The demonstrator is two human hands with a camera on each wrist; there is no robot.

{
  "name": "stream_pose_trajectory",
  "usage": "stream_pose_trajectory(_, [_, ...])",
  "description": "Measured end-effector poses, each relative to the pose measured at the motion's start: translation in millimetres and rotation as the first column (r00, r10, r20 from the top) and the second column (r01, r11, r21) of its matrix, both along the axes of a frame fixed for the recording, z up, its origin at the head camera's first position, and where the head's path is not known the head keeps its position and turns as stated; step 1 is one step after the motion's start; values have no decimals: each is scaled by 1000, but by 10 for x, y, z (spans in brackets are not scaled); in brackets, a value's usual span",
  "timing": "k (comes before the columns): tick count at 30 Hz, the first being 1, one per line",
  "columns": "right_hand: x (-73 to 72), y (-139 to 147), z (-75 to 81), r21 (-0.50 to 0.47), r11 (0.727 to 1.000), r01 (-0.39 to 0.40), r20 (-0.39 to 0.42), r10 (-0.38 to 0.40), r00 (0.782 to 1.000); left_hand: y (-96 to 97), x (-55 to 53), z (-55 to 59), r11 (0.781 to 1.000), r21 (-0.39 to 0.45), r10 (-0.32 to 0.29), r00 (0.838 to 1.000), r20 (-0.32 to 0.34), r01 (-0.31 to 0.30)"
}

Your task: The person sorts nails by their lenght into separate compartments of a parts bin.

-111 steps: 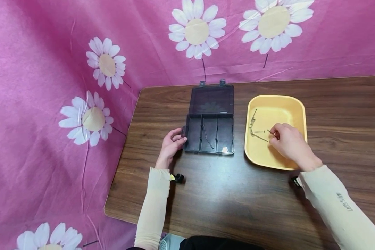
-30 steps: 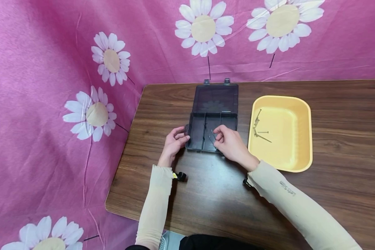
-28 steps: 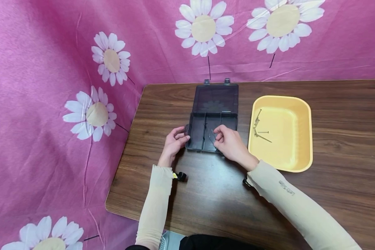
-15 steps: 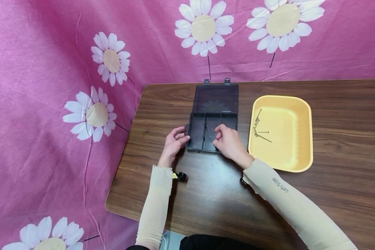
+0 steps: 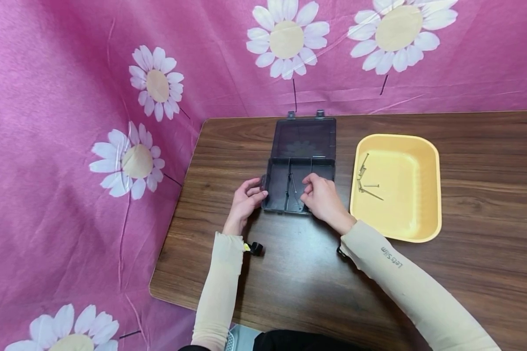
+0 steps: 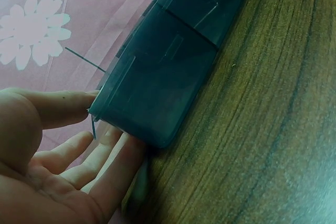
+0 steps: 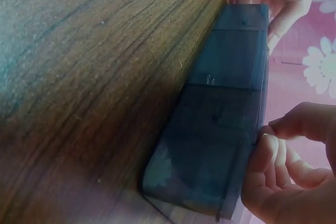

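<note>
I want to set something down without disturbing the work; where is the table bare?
Bare table lies right of the yellow tray, and between left sleeve and right sleeve, in front of the dark case. Crowded: the case, with left hand and right hand at it.

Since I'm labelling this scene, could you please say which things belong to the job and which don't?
Part of the job, apparently:
- dark translucent compartment box
- nails
- yellow plastic tray

Just surroundings:
- pink daisy-print cloth
- wood-grain table

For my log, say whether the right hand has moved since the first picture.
Yes: the right hand moved leftward, from the yellow tray to the dark box.
</note>
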State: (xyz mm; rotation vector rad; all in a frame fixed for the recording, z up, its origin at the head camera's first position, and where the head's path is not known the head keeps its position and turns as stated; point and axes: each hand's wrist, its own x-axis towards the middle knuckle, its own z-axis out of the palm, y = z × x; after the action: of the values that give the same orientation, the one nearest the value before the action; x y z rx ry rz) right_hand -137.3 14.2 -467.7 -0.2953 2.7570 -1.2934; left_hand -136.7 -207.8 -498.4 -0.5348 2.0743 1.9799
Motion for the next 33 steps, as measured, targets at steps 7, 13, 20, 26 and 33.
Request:
stream_pose_trajectory(7, [-26, 63, 43, 11, 1000, 23, -26, -23, 999, 12, 1, -5, 1000, -11, 2, 1000, -7, -2])
stream_pose_trajectory(13, [-32, 138, 104, -4, 999, 35, -68, -35, 997, 6, -2, -15, 1000, -8, 0, 1000, -4, 0])
stream_pose_trajectory(20, [-46, 213, 193, -6, 999, 37, -57, -38, 998, 4, 6, -6, 1000, -3, 5, 1000, -3, -5])
stream_pose_trajectory(26, [-41, 313, 290, -44, 996, 73, -62, -75, 995, 10, 11, 5, 1000, -8, 0, 1000, -6, -1])
stream_pose_trajectory(33, [-67, 544, 360, -75, 983, 166, -66, -171, 983, 11, 12, 3, 1000, -4, -1, 1000, -1, 1])
